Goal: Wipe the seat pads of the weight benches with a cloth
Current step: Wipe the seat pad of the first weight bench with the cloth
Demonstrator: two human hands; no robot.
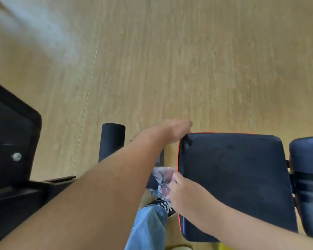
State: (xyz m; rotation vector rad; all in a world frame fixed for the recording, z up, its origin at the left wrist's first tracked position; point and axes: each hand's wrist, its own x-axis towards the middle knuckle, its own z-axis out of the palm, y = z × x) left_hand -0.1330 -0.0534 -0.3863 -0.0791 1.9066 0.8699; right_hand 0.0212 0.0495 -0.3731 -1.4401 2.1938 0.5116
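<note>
**Cloth and seat pad: handling**

The cloth (163,179) is probably light and limp. The right hand (184,193) grips it bunched, at the left edge of the seat pad (233,177). The pad looks smooth and firm, so brace it at a corner. The left hand (177,129) lies at the far corner, its fingers hidden and its grasp unclear.
</note>
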